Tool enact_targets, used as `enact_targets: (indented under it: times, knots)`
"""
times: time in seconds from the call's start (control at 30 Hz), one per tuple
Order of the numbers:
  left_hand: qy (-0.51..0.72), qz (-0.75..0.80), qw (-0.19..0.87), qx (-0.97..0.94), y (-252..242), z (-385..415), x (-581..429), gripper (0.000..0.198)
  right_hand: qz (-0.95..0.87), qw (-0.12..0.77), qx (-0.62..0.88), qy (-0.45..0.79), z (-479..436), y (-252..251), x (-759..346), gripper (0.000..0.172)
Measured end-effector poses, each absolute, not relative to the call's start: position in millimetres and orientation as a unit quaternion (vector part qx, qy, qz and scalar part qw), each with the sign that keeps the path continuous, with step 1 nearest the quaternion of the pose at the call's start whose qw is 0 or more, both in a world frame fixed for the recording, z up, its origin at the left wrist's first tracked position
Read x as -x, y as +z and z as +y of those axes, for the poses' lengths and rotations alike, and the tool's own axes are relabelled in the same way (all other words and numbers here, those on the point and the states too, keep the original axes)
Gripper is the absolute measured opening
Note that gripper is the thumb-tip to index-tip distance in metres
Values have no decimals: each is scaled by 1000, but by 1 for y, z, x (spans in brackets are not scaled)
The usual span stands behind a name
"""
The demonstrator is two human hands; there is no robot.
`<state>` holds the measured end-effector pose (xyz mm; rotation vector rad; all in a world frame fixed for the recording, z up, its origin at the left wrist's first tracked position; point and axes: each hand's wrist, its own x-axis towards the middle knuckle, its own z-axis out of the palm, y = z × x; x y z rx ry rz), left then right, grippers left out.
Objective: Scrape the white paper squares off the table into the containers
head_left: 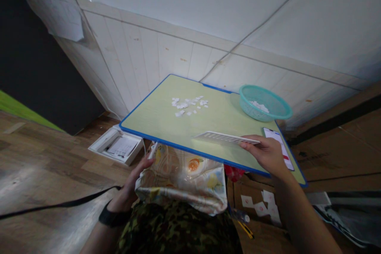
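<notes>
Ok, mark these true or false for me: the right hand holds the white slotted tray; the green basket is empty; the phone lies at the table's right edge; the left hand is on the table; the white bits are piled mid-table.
1. The right hand holds the white slotted tray: true.
2. The green basket is empty: false, it holds white bits.
3. The phone lies near the right edge of the table: true.
4. The left hand rests on the table: false, it is below it, at the patterned bag.
5. The white bits lie mid-table: true.
</notes>
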<state>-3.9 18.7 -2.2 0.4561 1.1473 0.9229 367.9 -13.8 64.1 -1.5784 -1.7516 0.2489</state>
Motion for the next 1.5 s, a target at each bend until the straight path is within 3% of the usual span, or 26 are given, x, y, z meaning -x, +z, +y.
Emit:
enact_targets:
  times: [0.43, 0.83, 1.17, 1.5]
  knots:
    - [409, 490, 744, -200, -16, 18, 9, 39, -708, 361, 591, 142, -15, 63, -356, 12]
    - [424, 494, 734, -195, -6, 17, 4, 29, -695, 380, 602, 100, -20, 65, -357, 10]
    - [415, 509, 725, -205, -6, 17, 5, 29, -736, 350, 559, 151, -28, 71, -351, 15]
    - [409, 482, 741, -225, -19, 22, 12, 32, -663, 422, 609, 110, 16, 59, -331, 17]
